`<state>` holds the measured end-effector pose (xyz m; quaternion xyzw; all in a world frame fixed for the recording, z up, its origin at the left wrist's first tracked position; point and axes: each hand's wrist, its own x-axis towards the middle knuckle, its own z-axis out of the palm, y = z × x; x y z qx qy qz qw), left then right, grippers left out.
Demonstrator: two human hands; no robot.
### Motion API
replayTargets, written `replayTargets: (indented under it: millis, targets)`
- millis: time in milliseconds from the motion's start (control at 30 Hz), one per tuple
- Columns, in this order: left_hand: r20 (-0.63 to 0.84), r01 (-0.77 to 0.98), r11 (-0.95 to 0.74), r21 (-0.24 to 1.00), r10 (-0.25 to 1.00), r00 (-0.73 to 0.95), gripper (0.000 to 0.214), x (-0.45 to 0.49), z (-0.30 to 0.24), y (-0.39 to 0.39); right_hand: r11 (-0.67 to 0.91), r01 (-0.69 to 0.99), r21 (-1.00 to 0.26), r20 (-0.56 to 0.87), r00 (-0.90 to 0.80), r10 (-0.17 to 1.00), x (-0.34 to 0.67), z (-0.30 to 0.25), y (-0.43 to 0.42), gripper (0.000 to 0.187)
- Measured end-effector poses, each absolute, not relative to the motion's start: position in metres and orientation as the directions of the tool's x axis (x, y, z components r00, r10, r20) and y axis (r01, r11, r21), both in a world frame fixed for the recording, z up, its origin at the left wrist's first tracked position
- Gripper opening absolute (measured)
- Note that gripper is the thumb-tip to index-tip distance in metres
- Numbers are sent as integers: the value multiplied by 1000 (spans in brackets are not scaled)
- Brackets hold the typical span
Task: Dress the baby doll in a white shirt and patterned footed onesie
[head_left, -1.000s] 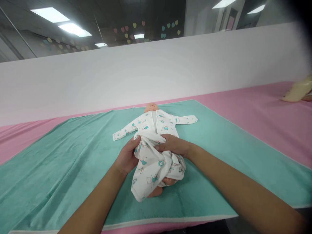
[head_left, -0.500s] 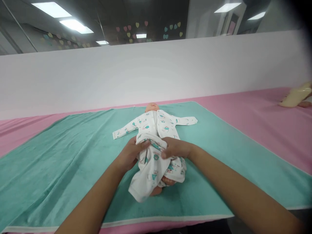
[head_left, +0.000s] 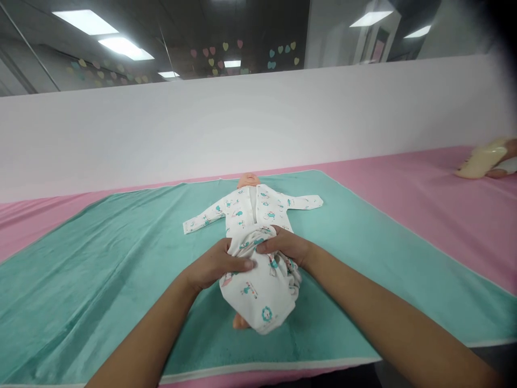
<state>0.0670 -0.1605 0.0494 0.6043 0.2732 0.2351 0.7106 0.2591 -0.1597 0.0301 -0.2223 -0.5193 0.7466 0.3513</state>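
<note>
A baby doll (head_left: 249, 180) lies on its back, its head at the far end and its arms spread. It wears a long-sleeved white printed top (head_left: 272, 207), parted along the front. White printed baby pants (head_left: 258, 304) are bunched over its lower body, the near end draped over the legs. My left hand (head_left: 218, 263) is closed on the left side of the pants, thumb on top. On the right, my right hand (head_left: 285, 245) pinches the bunched cloth near the doll's waist. One bare foot (head_left: 240, 322) shows below the cloth; the other is hidden.
A teal blanket (head_left: 133, 269) with a pale edge lies under the doll, over a pink sheet (head_left: 424, 210). Behind stands a low white wall (head_left: 202, 124) with glass above. At far right, another person's hand (head_left: 509, 153) is by a cream bottle-like object (head_left: 480, 161).
My left thumb has shifted down the cloth, and my right hand has moved slightly left and up. The hanging end of the pants has swung right and spread, covering one foot.
</note>
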Motion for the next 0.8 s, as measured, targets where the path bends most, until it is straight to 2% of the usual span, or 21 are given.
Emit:
replayTargets:
  millis: [133, 200, 267, 333, 433, 500, 600, 700, 800]
  targets:
    - [13, -227, 140, 964, 826, 563, 35, 71, 43, -156, -45, 29, -999, -53, -666, 744, 258, 45, -164, 38]
    - [11, -284, 168, 944, 844, 537, 37, 72, 39, -154, 47, 183, -982, -97, -701, 707, 257, 51, -166, 39]
    - [-7, -289, 204, 935, 828, 560, 41, 73, 38, -154, 67, 232, -970, -122, -710, 694, 256, 53, -168, 39]
    - [-17, -252, 204, 946, 807, 590, 42, 72, 39, -156, 52, 193, -980, -89, -657, 749, 255, 49, -167, 34]
    - [-48, -93, 142, 986, 756, 652, 38, 70, 46, -160, 89, 52, -995, 53, -481, 875, 252, 37, -162, 22]
    - [-61, 9, 76, 997, 722, 689, 38, 69, 51, -161, 88, -48, -995, 100, -400, 911, 251, 30, -157, 20]
    - [-79, 110, -1, 994, 694, 716, 41, 69, 56, -164, -3, -195, -981, 82, -425, 902, 250, 24, -153, 25]
    - [-113, 174, -17, 985, 703, 703, 41, 72, 57, -165, -54, -257, -965, 76, -467, 881, 250, 24, -155, 28]
    - [-71, 68, 37, 997, 778, 624, 39, 74, 53, -164, -34, -246, -969, 97, -502, 859, 251, 31, -159, 32]
